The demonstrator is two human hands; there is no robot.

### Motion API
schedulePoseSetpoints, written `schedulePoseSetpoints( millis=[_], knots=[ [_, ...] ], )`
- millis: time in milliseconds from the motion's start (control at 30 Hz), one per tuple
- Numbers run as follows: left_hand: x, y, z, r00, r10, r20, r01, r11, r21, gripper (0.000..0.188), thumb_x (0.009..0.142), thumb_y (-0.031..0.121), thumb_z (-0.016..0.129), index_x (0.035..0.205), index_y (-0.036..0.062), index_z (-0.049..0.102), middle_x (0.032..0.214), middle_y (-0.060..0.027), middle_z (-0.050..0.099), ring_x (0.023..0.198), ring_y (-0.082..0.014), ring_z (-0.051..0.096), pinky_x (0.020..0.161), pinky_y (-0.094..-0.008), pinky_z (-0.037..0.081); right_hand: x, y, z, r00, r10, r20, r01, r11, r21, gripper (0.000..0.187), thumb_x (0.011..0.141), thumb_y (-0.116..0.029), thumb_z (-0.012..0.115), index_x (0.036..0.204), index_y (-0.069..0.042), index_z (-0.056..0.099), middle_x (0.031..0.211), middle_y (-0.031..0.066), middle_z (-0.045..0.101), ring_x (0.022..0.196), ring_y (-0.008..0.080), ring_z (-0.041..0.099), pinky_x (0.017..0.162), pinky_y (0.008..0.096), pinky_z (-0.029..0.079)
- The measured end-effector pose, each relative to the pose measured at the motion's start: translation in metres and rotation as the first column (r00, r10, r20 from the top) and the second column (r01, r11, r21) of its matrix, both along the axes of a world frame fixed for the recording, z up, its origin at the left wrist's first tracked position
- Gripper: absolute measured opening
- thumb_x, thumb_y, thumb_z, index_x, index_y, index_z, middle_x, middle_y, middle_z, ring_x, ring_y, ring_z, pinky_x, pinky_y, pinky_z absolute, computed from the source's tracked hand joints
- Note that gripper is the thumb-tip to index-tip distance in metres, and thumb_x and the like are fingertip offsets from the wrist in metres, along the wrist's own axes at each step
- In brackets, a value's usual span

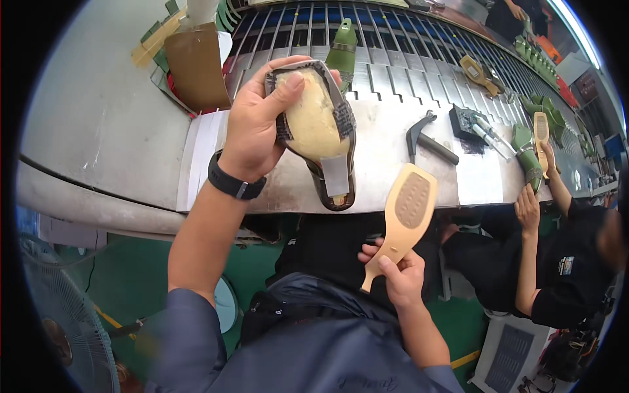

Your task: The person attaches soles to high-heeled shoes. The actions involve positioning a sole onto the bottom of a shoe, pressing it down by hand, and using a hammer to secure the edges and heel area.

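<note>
My left hand (pixel 252 128) grips a shoe upper on a last (pixel 311 121), held bottom up over the bench's near edge. Its thumb presses on the yellowish underside; dark ragged lining shows round the rim and a pale strip lies toward the near end. Lower and to the right, my right hand (pixel 401 275) is closed round the narrow end of a tan shoe sole (pixel 411 204). The sole's broad end points up and has a brown textured patch. A gap separates the sole from the shoe upper.
Behind runs a slatted conveyor (pixel 406 62) with a green shoe last (pixel 343 52). Lasting pincers (pixel 436 145) and a black box (pixel 468 122) lie to the right. A co-worker's hands (pixel 528 208) hold a green last and a sole. A cardboard box (pixel 195 69) stands left; a fan (pixel 69 321) below.
</note>
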State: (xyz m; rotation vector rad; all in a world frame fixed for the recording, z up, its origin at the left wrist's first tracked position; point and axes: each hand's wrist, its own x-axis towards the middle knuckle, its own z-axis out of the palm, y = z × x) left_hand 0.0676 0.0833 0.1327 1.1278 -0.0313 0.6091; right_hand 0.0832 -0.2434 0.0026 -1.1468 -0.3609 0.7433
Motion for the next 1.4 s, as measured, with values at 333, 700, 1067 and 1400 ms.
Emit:
schedulePoseSetpoints(
  millis=[333, 700, 1067, 1400],
  knots=[
    [0.006, -0.03, 0.017, 0.996, -0.089, 0.013, 0.081, 0.942, 0.325, 0.043, 0.101, 0.01, 0.064, 0.141, -0.0011, 0.053, 0.129, -0.0269, 0.069, 0.121, -0.0323, 0.069, 0.102, -0.0447, 0.058, 0.011, 0.029, 0.071, 0.986, 0.013, 0.166, -0.043, 0.983, 0.178, 0.028, 0.107, -0.014, 0.059, 0.12, 0.009, 0.068, 0.113, 0.0239, 0.073, 0.095, 0.0295, 0.075, 0.082, 0.0419, 0.064],
    [0.003, -0.043, 0.007, 0.955, -0.267, 0.127, 0.257, 0.962, 0.091, 0.06, 0.102, 0.048, 0.063, 0.134, -0.0031, 0.058, 0.132, -0.0329, 0.064, 0.125, -0.0394, 0.066, 0.104, -0.0499, 0.057, 0.03, 0.09, 0.107, 0.942, 0.211, 0.262, -0.259, 0.951, 0.167, 0.038, 0.11, -0.028, 0.058, 0.118, 0.006, 0.071, 0.101, 0.0143, 0.077, 0.084, 0.0164, 0.073, 0.073, 0.0291, 0.059],
    [-0.003, -0.048, 0.009, 0.967, -0.235, 0.096, 0.214, 0.959, 0.187, 0.084, 0.079, 0.045, 0.087, 0.136, -0.0065, 0.052, 0.133, -0.0356, 0.061, 0.125, -0.042, 0.065, 0.108, -0.0546, 0.052, 0.024, 0.09, 0.113, 0.953, 0.186, 0.239, -0.21, 0.974, 0.08, 0.04, 0.109, -0.031, 0.06, 0.118, 0.005, 0.072, 0.095, 0.0123, 0.078, 0.078, 0.0109, 0.069, 0.066, 0.0248, 0.054],
    [0.0, -0.048, 0.009, 0.967, -0.241, 0.087, 0.217, 0.951, 0.219, 0.077, 0.079, 0.036, 0.087, 0.134, -0.0065, 0.053, 0.132, -0.0342, 0.063, 0.124, -0.0409, 0.066, 0.108, -0.0531, 0.053, 0.024, 0.089, 0.116, 0.966, 0.167, 0.198, -0.186, 0.979, 0.083, 0.041, 0.109, -0.033, 0.059, 0.117, 0.005, 0.073, 0.091, 0.0119, 0.077, 0.075, 0.0099, 0.067, 0.064, 0.0241, 0.053]
  ],
)
